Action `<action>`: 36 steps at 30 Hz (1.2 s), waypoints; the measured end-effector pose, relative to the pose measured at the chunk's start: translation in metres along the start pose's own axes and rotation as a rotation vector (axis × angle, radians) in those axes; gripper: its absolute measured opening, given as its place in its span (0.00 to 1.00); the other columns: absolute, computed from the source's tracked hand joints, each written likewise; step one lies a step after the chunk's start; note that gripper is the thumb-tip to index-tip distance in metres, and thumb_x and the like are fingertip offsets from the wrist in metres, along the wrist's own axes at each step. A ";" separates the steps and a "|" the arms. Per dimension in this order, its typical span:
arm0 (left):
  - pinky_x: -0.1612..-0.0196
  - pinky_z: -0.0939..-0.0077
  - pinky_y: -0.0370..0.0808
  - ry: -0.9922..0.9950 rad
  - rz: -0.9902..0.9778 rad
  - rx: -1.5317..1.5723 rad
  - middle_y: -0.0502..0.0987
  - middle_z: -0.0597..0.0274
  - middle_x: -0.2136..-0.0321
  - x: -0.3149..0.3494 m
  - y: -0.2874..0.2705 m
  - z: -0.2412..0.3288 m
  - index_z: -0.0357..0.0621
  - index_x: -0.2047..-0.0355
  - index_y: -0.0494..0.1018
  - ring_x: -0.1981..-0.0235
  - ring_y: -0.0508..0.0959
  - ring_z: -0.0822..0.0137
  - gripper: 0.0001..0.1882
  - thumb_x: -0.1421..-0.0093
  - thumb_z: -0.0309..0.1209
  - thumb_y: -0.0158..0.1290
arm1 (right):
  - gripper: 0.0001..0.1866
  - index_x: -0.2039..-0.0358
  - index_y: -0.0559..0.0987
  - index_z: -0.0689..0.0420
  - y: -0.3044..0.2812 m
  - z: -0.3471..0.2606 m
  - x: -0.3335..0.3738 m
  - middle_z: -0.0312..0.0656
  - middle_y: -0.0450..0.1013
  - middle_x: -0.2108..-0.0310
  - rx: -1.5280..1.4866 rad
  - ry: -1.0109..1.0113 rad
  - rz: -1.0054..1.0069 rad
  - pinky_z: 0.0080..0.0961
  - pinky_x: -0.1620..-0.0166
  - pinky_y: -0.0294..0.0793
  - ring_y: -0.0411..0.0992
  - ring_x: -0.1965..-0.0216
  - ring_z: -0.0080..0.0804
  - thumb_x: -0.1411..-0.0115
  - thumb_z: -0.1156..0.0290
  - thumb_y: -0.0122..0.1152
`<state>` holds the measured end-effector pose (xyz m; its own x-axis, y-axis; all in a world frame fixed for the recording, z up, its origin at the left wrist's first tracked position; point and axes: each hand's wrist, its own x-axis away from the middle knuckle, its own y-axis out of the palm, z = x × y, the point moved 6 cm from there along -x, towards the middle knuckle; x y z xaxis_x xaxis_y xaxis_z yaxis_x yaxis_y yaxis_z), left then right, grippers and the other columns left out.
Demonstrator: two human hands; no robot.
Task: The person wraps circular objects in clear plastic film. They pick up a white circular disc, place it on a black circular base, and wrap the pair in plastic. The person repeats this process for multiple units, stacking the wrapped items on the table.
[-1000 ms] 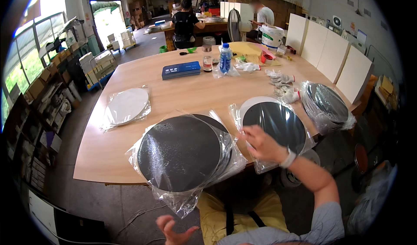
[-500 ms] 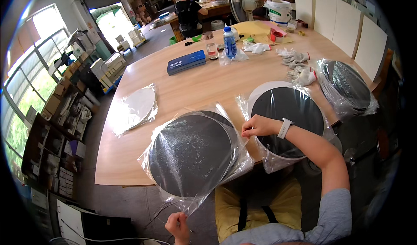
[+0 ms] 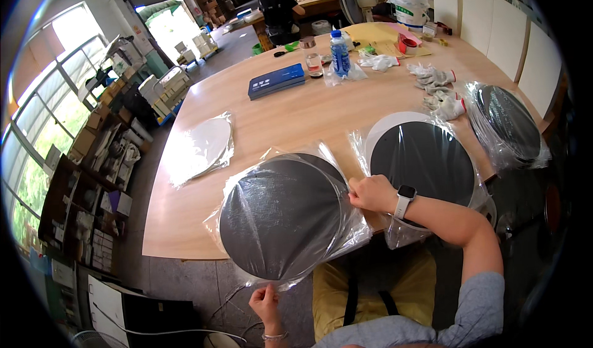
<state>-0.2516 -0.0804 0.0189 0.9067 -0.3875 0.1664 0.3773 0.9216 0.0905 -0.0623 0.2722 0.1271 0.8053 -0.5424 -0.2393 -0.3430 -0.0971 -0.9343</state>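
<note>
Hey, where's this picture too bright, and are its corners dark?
Head view: the doorway is washed out; same view, pale glare streaks the plastic wrap over the near black disc; still head view, the corners fade to black.

The wood-grain table, its far edge as twelve, bears a yellow sheet at one o'clock, grey-and-white gloves at two, bagged dark discs at three, four and seven, bagged white discs at nine, a blue box past ten and a glass jar towards twelve.

Head-worn fisheye, downward over table
</note>
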 end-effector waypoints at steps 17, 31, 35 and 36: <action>0.64 0.74 0.69 0.492 -0.198 -0.673 0.69 0.54 0.60 -0.020 0.029 0.105 0.30 0.48 0.64 0.67 0.70 0.66 0.21 0.41 0.27 0.48 | 0.14 0.67 0.78 0.65 0.024 0.018 -0.065 0.55 0.74 0.70 -0.510 0.169 -0.003 0.37 0.58 0.71 0.73 0.65 0.51 0.52 0.77 0.46; 0.50 0.74 0.67 0.622 -0.427 -0.472 0.69 0.56 0.52 -0.053 -0.051 0.115 0.35 0.48 0.63 0.53 0.69 0.66 0.21 0.42 0.24 0.49 | 0.11 0.84 0.76 0.55 0.005 -0.122 0.056 0.42 0.69 0.80 0.146 -0.495 0.224 0.30 0.76 0.65 0.67 0.74 0.36 0.49 0.65 0.54; 0.51 0.74 0.67 0.843 -0.508 -0.465 0.68 0.56 0.51 0.003 -0.018 0.209 0.37 0.44 0.61 0.52 0.68 0.67 0.23 0.39 0.25 0.49 | 0.19 0.57 0.68 0.68 -0.001 -0.118 0.100 0.52 0.64 0.63 -0.597 0.037 0.217 0.34 0.59 0.69 0.67 0.63 0.47 0.42 0.67 0.54; 0.51 0.75 0.67 0.089 -0.157 -0.216 0.68 0.56 0.51 0.030 -0.019 0.195 0.37 0.44 0.60 0.53 0.68 0.67 0.23 0.40 0.25 0.50 | 0.22 0.53 0.66 0.69 -0.002 -0.117 0.109 0.53 0.63 0.62 -0.657 0.066 0.336 0.35 0.58 0.69 0.67 0.62 0.48 0.42 0.67 0.55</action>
<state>-0.2685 -0.1134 0.2136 0.8431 -0.5319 0.0790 0.5376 0.8366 -0.1047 -0.0303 0.1150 0.1338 0.5826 -0.6779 -0.4484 -0.8011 -0.3857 -0.4577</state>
